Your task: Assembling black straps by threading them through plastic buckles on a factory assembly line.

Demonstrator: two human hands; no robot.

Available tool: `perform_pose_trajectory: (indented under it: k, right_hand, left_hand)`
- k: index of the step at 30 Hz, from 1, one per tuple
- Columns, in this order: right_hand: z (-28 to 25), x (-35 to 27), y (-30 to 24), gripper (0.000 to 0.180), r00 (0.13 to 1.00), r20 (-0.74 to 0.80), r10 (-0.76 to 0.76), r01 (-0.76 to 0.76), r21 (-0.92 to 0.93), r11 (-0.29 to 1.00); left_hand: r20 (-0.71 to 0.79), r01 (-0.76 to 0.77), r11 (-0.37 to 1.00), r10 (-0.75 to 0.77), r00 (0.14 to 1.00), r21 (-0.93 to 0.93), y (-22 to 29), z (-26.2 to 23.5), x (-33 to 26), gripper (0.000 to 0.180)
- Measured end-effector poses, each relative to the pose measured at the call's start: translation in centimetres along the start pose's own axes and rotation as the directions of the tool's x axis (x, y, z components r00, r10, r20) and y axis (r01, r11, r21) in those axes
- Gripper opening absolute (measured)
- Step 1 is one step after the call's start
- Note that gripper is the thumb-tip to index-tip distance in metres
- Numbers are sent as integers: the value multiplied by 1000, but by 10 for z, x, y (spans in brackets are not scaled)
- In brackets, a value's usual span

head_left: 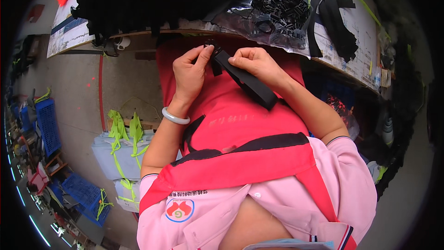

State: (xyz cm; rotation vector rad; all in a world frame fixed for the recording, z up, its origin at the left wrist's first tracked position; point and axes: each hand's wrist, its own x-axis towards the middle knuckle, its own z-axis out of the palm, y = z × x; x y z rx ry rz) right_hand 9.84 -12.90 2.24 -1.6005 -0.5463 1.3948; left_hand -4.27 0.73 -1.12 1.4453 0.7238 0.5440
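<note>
In front of my red apron [222, 97] I hold a black webbing strap [252, 83], its loop hanging down to the right across my lap. My left hand [192, 67] pinches a small black buckle-like piece [210, 44] at the strap's upper end; the fingers cover part of it. My right hand [256, 62] is closed, thumb and fingers gripping the band just right of that piece. A white bangle [175, 116] circles my left wrist.
On the table [69, 32] ahead lie a large black heap [157, 0], a clear bag of small black buckles [277, 7] and black straps [337, 23]. Bundles with yellow-green ties [115, 153] stand at left, near blue crates [48, 125].
</note>
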Motion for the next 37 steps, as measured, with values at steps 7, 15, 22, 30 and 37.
perform_pose_trajectory:
  k: [7, 15, 22, 30, 37]
  right_hand:
    - [9, 13, 0, 22, 998, 2, -68, 67, 142, 988]
    - [23, 34, 2, 22, 974, -120, -192, 213, 199, 957]
    - [7, 32, 0, 21, 985, -18, -174, 174, 184, 967]
    - [2, 34, -10, 21, 958, 186, -220, 240, -96, 966]
    - [9, 33, -30, 16, 865, 74, -496, 488, -355, 797]
  left_hand:
    - [-74, -114, 992, 110, 991, -61, -2, 5, 0, 16]
    - [-56, -206, 974, 201, 978, -90, -13, 9, -5, 17]
    - [185, 323, 736, -265, 946, -596, -12, -8, -6, 20]
    - [257, 318, 690, -195, 947, -650, -8, -14, 3, 22]
    - [200, 287, 795, -211, 957, -535, -1, -20, 0, 23]
